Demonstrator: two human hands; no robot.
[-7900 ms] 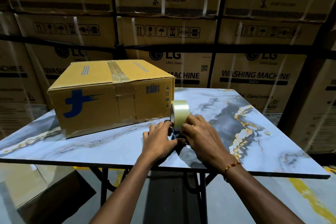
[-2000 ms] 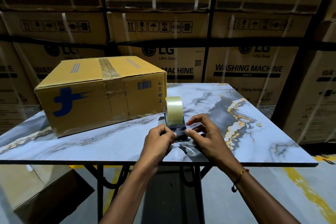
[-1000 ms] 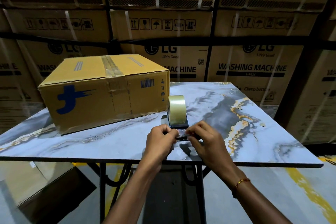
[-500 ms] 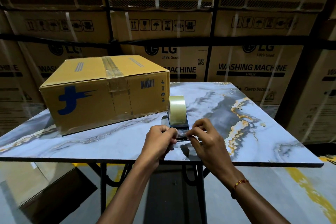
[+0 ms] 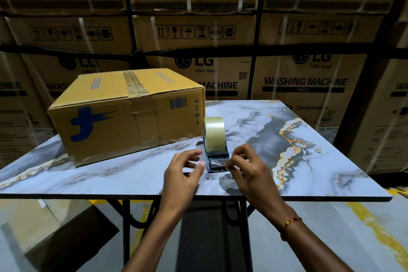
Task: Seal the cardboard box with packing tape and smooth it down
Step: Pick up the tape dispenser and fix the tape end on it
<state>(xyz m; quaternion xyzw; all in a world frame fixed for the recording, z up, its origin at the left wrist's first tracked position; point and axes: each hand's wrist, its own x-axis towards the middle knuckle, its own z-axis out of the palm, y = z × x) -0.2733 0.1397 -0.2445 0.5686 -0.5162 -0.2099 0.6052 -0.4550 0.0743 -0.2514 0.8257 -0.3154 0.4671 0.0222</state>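
Observation:
A yellow-brown cardboard box (image 5: 123, 115) with a blue logo sits closed on the left of the marble table (image 5: 298, 161), old tape running across its top seam. To its right stands a dark tape dispenser (image 5: 217, 161) holding a roll of clear packing tape (image 5: 214, 133). My left hand (image 5: 183, 174) hovers just left of the dispenser's front, fingers spread and apart from it. My right hand (image 5: 247, 170) pinches the loose end of the tape at the dispenser's front edge.
Stacked washing machine cartons (image 5: 304, 86) wall off the space behind the table. A flattened carton (image 5: 50, 234) lies on the floor below left. Yellow floor marking (image 5: 379, 236) runs at the lower right. The table's near edge sits under my wrists.
My left hand has let go of the dispenser's front and opened its fingers, shifting slightly left. My right hand keeps its pinch on the tape end.

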